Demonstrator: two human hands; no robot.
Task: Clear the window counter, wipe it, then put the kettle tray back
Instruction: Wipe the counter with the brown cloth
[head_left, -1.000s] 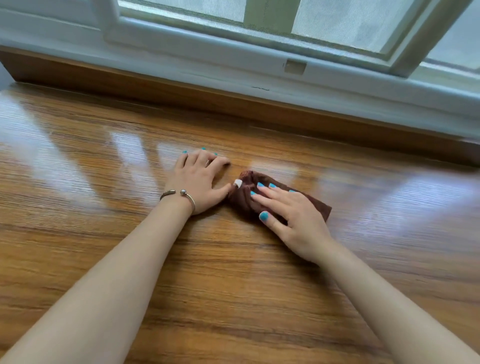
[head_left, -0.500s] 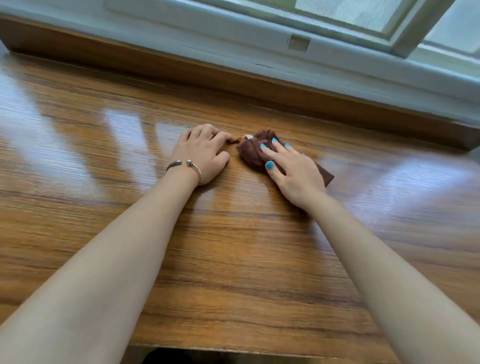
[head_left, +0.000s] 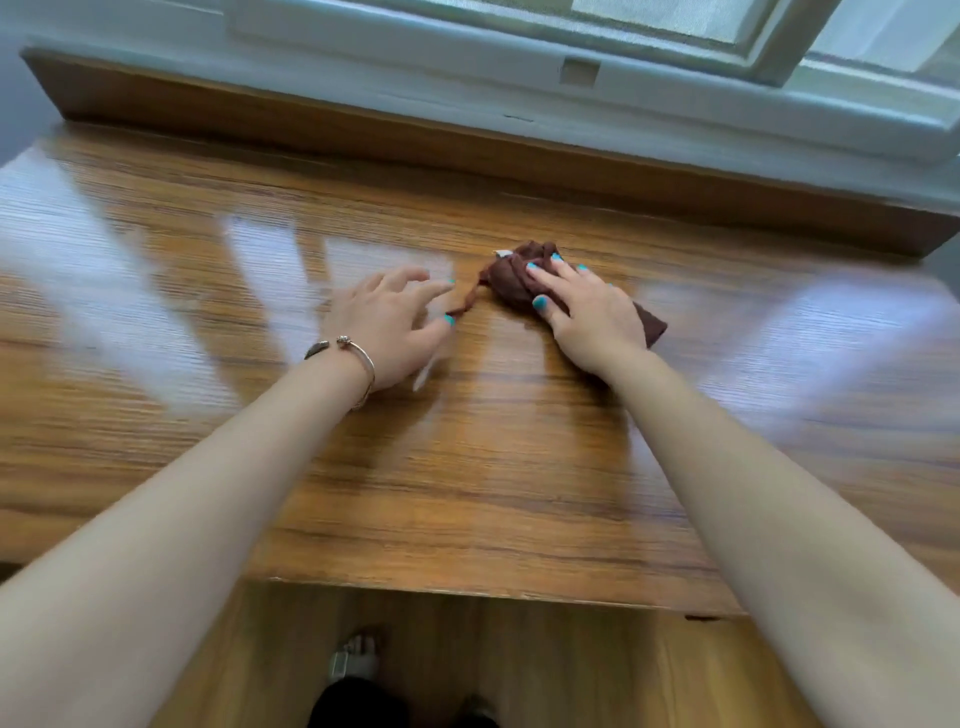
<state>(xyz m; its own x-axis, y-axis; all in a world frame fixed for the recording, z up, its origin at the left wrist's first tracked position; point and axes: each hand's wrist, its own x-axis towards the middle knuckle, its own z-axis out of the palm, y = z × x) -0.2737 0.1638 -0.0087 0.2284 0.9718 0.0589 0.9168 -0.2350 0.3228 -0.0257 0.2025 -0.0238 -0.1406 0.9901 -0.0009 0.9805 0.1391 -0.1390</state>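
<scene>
— Brown cloth (head_left: 511, 283), bunched up soft under our right hand (head_left: 587, 312), sits toward the back of the counter (head_left: 467, 467), short of the wooden ledge (head_left: 363, 140) below the window frame (head_left: 675, 111).

— How are we holding it?

— Our right hand lies flat on top, fingers spread and pressing it down, not pinching. One thin tail of fabric trails out to the left, and its end lies at our left thumb.

— And our left hand (head_left: 389, 325)?

— Open, fingers splayed, holding nothing. It is blurred, so we cannot tell if the palm touches the wood. A bracelet (head_left: 358, 358) sits on that wrist.

— How will the cloth handle?

— Light and limp, we judge. It should slide easily on this glossy surface but will bunch or roll if pushed from one edge. Pressing on the thick middle of the wad looks best.

— Any kettle tray?

— None in view. We see only bare wood around the cloth, so wiping seems to be the step in hand.
</scene>
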